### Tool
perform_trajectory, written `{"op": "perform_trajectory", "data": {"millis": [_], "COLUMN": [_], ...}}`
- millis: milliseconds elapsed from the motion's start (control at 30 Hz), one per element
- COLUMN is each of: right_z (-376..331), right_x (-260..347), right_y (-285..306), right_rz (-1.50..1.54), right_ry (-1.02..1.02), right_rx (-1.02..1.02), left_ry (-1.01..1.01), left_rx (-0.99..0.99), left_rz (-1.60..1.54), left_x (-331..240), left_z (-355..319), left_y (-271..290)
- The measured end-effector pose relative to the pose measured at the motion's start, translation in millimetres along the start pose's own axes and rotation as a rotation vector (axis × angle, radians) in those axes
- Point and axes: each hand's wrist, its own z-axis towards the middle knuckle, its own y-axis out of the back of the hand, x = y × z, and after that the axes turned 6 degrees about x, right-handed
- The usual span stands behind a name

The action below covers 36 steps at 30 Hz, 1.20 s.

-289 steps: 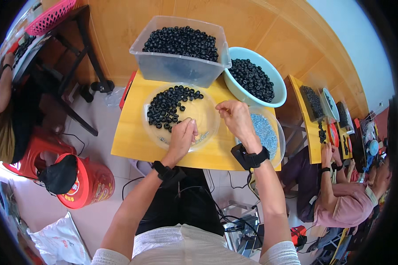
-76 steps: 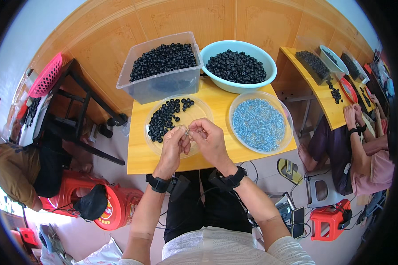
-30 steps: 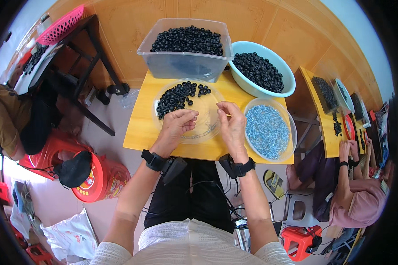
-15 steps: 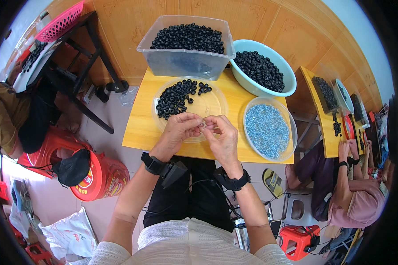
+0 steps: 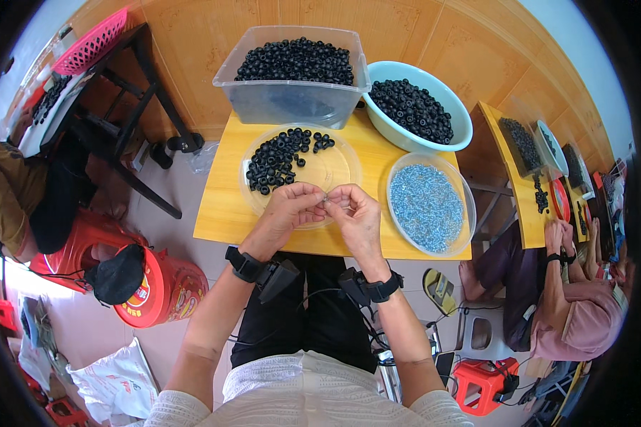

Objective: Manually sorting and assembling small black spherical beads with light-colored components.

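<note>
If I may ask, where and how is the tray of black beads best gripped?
The clear tray is probably best pinched at its right rim, thumb inside, coming from the right: its low round edge looks free there, while black beads crowd the left side.

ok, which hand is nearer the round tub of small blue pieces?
Right. The right hand is just left of the tub, not touching it; the left hand is farther left, at the near edge of the black-bead tray.

Free table strip between dish and bead tray, basin behind.
</note>
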Motion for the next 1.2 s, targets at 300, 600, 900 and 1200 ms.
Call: {"op": "perform_trajectory", "data": {"millis": [300, 600, 900, 1200], "right_z": [-2, -1, -6, -9], "right_x": [11, 15, 14, 11], "right_y": [3, 4, -6, -3], "right_rz": [-0.409, -0.427, -0.444, -0.341], "right_ry": [0.238, 0.297, 0.369, 0.282], "right_rx": [0.07, 0.058, 0.007, 0.005], "left_ry": [0.039, 0.021, -0.001, -0.014], "left_rx": [0.073, 0.076, 0.036, -0.003], "left_rz": [-0.076, -0.063, -0.066, -0.111], "left_x": [6, 5, 3, 7], "left_z": [6, 3, -3, -1], "left_y": [9, 2, 3, 3]}}
